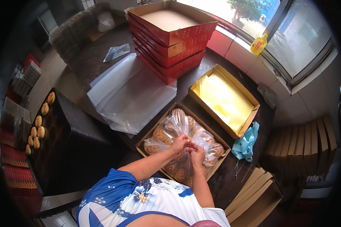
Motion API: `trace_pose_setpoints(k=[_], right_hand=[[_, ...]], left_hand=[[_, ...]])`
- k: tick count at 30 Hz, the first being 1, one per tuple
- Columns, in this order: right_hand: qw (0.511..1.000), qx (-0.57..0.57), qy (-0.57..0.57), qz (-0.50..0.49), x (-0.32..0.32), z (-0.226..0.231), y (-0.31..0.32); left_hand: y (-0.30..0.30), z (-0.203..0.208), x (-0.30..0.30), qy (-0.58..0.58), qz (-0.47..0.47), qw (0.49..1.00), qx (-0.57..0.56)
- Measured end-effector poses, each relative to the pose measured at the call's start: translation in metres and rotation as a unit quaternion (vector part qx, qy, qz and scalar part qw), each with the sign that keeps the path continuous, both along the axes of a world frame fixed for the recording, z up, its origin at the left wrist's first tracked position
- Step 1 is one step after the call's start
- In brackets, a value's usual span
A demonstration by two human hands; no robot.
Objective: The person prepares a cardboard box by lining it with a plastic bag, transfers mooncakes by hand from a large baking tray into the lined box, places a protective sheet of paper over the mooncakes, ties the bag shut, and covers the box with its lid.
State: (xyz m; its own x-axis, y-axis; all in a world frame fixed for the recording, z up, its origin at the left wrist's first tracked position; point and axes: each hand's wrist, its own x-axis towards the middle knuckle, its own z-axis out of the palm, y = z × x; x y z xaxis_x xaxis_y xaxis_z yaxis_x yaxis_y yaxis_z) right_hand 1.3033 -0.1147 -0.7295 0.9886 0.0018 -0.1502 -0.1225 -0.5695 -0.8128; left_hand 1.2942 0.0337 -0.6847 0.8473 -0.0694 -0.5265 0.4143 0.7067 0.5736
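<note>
Directly before me a shallow cardboard box [141,148] holds a clear plastic bag [204,139] full of round, golden-brown patterned pastries [161,134]. The bag's top is bunched together over the middle of the box. My left hand [182,144] pinches the gathered plastic, its fingers pressed together. Right beside it, nearly touching, my right hand [196,155] is closed on the same bunched plastic. Whether a tie or knot lies between the fingertips is too small to make out. Pastries show through the film on every side of my hands.
Behind stands a stack of red boxes [170,49], beside clear plastic sheets [132,94]. A yellow-lined box [225,102] sits to the right, near blue ribbon [247,142]. Loose pastries [38,132] lie on a dark surface at left. Cardboard boxes [254,196] stand at lower right; a yellow bottle [258,44] is on the sill.
</note>
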Motion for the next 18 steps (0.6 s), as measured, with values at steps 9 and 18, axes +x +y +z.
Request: trace_pose_setpoints(k=[9, 18], right_hand=[[0.988, -0.103, 0.071, 0.089, 0.01, 0.044, 0.001], [0.993, -0.038, 0.064, 0.089, 0.01, 0.023, -0.008]], left_hand=[[0.007, -0.005, -0.029, 0.054, -0.096, 0.984, -0.141], [0.195, 0.248, 0.232, -0.249, 0.228, 0.236, 0.911]])
